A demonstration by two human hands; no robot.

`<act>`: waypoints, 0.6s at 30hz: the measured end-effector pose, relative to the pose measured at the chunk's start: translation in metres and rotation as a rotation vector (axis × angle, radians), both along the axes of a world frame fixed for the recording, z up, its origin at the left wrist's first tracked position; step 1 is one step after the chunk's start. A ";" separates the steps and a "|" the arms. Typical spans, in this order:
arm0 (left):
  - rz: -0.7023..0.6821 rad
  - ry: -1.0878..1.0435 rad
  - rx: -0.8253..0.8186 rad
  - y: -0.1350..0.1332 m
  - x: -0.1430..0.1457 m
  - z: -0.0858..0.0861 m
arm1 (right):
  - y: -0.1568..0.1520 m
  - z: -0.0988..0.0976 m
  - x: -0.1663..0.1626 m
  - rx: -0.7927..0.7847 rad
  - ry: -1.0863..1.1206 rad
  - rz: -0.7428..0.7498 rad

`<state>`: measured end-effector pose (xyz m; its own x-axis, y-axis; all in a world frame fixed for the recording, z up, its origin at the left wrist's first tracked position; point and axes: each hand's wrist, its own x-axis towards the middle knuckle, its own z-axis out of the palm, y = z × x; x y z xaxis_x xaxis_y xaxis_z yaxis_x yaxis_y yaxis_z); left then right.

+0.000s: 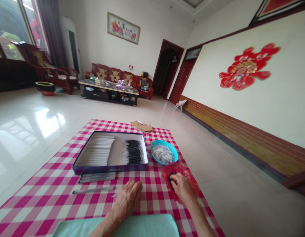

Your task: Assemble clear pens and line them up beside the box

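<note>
Bare right hand (182, 188): losing fingertips from view inside a red, petal-edged, glossy dish (171, 168), covering part of its dark contents (170, 181). Bare left hand (127, 196): curling inward, concealing its palm. Small translucent sliver (114, 195): appearing too small for naming. Pale mint-green cloth (152, 227): running off the lower edge. Dark-framed red panel (277, 7): leaving at upper right.

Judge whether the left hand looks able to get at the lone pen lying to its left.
Probably yes: the pen lies uncovered on the checked tablecloth, left of the left hand, with only a small clear piece near the way. Whether that hand holds something is hard to tell.
</note>
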<state>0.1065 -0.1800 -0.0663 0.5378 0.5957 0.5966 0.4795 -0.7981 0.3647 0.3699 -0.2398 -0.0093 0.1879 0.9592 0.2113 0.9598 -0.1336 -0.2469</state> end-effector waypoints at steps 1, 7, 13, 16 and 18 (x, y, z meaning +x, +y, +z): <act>0.000 -0.002 0.003 0.000 0.000 0.000 | -0.001 0.000 -0.001 -0.003 -0.011 -0.002; 0.005 -0.008 -0.001 0.000 0.000 -0.002 | -0.004 0.000 -0.003 -0.005 -0.068 0.003; -0.012 -0.008 -0.029 0.000 0.000 -0.002 | -0.006 0.002 -0.005 0.010 -0.107 0.031; -0.018 -0.015 -0.036 -0.001 -0.001 0.000 | -0.005 0.005 -0.005 0.027 -0.119 0.064; -0.020 -0.011 -0.034 -0.002 -0.001 0.001 | -0.005 0.005 -0.005 0.048 -0.121 0.083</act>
<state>0.1057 -0.1815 -0.0651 0.5432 0.6049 0.5823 0.4592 -0.7946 0.3972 0.3654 -0.2445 -0.0047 0.0786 0.9587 0.2732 0.9902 -0.0434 -0.1328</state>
